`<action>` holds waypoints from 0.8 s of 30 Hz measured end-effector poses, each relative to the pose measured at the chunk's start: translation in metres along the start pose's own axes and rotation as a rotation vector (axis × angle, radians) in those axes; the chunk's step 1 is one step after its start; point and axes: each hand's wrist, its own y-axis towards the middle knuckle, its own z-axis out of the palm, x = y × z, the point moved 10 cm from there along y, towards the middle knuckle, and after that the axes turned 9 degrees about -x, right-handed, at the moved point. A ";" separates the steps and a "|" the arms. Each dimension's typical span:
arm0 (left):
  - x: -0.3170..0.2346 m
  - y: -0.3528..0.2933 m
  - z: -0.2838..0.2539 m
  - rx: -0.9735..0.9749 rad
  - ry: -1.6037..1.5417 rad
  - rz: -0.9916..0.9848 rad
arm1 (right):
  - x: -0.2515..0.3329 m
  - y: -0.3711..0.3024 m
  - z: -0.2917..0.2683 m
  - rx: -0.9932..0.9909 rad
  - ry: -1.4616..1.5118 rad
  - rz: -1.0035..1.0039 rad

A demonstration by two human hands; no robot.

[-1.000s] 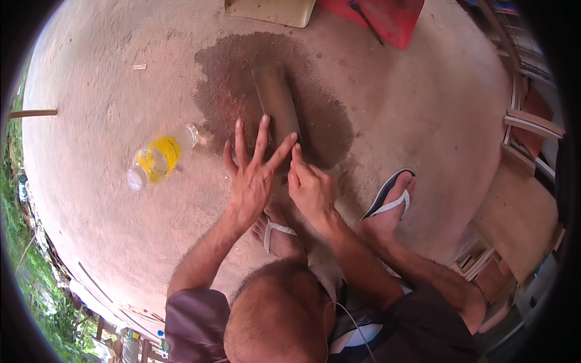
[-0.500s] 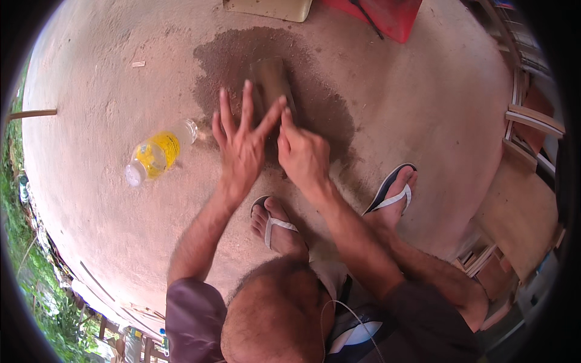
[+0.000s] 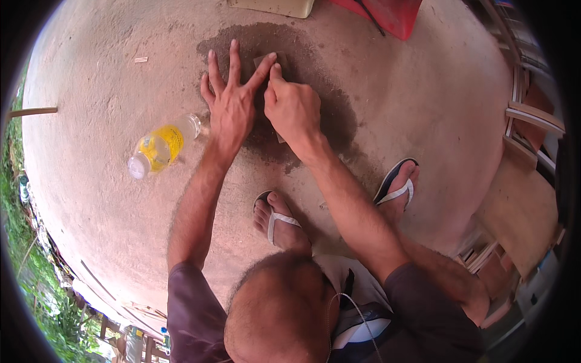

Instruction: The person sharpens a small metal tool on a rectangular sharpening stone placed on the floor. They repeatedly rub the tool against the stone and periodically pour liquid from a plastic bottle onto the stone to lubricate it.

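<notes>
On a dark wet patch [image 3: 339, 115] of the floor lies a flat, brownish rectangular block [image 3: 283, 62], mostly covered by my hands. My right hand [image 3: 293, 109] is closed over it, thumb pointing forward; whatever its fingers hold is hidden. Beside it my left hand [image 3: 233, 112] has its fingers spread. Its index fingertip reaches over the far end of the block, close by the right thumb. Left of my left hand, a clear plastic bottle [image 3: 160, 148] with a yellow label lies on its side.
A cream-coloured tray [image 3: 272, 7] and a red container [image 3: 396, 18] sit at the far edge. My sandalled feet [image 3: 278, 221] are behind my hands. Wooden pieces [image 3: 535, 118] stand along the right. A small stick [image 3: 141, 60] lies at far left.
Both hands have slid forward and slightly left along the block, from its near part toward its far end. The bottle stays in place.
</notes>
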 end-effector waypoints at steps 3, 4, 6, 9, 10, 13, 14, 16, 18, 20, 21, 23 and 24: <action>-0.005 -0.036 0.003 0.050 0.028 0.029 | -0.002 -0.016 0.003 0.023 -0.008 0.005; -0.011 -0.067 0.008 0.107 -0.016 0.015 | -0.012 -0.058 0.000 0.052 -0.014 0.015; -0.031 -0.128 0.010 0.282 0.075 0.040 | -0.033 -0.125 -0.010 0.047 0.069 0.002; -0.027 -0.112 0.011 0.217 0.145 0.051 | -0.021 -0.103 -0.012 -0.041 0.066 -0.059; -0.014 -0.077 0.009 0.138 0.121 0.030 | -0.011 -0.064 -0.005 0.017 0.013 -0.027; -0.006 -0.003 0.001 0.008 0.030 0.021 | -0.004 0.006 0.002 -0.078 0.018 -0.069; -0.003 0.004 -0.003 -0.014 0.013 0.020 | -0.002 0.004 0.002 -0.056 0.012 -0.050; -0.009 -0.051 0.001 0.062 0.017 0.040 | -0.005 -0.033 0.004 0.047 -0.035 -0.006; -0.022 -0.100 0.003 0.145 0.033 0.054 | -0.019 -0.104 -0.012 0.021 0.044 -0.037; -0.045 -0.130 0.000 0.275 0.062 0.061 | -0.021 -0.121 -0.024 -0.003 0.076 -0.029; -0.036 -0.119 0.004 0.211 0.075 0.048 | -0.025 -0.114 -0.019 -0.049 0.089 -0.059; -0.015 -0.060 0.006 0.089 0.096 0.025 | -0.007 -0.044 -0.006 -0.001 0.025 -0.039; -0.013 -0.036 0.006 0.059 0.070 0.025 | -0.001 -0.008 -0.001 -0.023 0.007 -0.050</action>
